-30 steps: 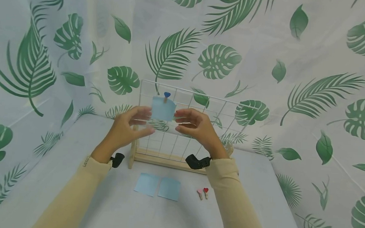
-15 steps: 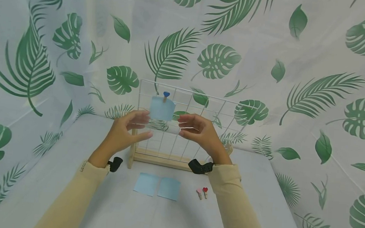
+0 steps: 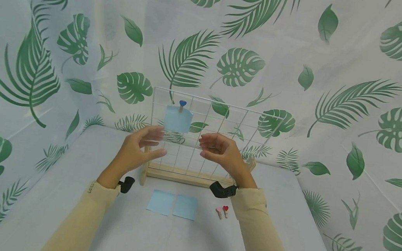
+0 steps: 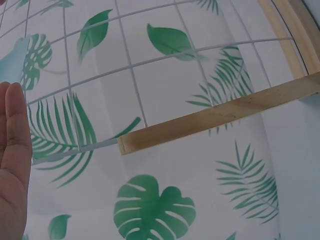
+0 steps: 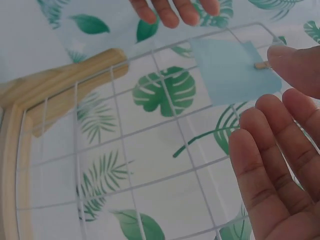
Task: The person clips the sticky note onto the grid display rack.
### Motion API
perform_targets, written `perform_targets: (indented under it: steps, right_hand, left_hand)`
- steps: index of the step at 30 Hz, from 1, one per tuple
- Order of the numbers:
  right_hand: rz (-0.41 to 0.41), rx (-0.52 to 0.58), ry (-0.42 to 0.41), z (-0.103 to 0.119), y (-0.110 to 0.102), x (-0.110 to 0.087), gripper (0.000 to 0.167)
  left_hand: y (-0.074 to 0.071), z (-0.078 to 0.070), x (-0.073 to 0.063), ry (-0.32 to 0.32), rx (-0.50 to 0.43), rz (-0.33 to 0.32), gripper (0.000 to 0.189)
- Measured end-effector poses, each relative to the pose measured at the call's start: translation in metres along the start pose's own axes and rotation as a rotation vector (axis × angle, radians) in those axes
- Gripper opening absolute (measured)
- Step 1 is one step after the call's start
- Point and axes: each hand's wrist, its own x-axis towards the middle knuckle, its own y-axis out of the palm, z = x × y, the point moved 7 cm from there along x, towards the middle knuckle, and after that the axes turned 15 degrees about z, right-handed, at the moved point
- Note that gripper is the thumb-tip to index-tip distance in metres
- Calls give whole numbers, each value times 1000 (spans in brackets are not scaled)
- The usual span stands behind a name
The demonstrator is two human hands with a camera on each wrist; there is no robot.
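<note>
A blue sticky note (image 3: pixel 178 119) hangs near the upper left of a white wire grid (image 3: pixel 217 146), pinned by a small wooden clip with a blue heart (image 3: pixel 182 103). Just below and left of that note is my left hand (image 3: pixel 137 148), fingers extended, thumb apart, holding nothing. My right hand (image 3: pixel 224 155) hovers below and right of it, fingers loosely bent and empty. The right wrist view shows the note (image 5: pixel 232 70) beyond the right fingers, with the left fingertips at the top. In the left wrist view only part of the left hand (image 4: pixel 14 160) shows.
The grid stands in a wooden base (image 3: pixel 183 176) on a white table (image 3: pixel 165 239). In front lie two blue sticky notes, a left one (image 3: pixel 161 202) and a right one (image 3: pixel 185 207). Beside them are a pink heart clip (image 3: pixel 219 211) and a red heart clip (image 3: pixel 225 210).
Both hands have drawn away from the hanging note. The right hand has moved down and right, the left slightly down. The note stays clipped to the grid.
</note>
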Motion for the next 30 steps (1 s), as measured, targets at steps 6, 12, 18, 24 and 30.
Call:
perform_targets:
  steps: [6, 12, 18, 24, 30]
  right_hand:
    - [-6, 9, 11, -10, 0, -7, 47]
    - [-24, 2, 49, -18, -2, -15, 46]
    - [-27, 13, 55, -24, -2, -21, 44]
    - [-20, 37, 46, -32, 0, -25, 43]
    - [-20, 21, 34, -37, 0, -30, 45]
  left_hand:
    - [4, 3, -3, -7, 9, 4, 59]
    - [8, 7, -3, -21, 16, 8, 59]
    - [12, 10, -4, -51, 20, 15, 59]
    - [15, 16, -8, -77, 5, 24, 60]
    - [18, 21, -13, -82, -15, 28, 59]
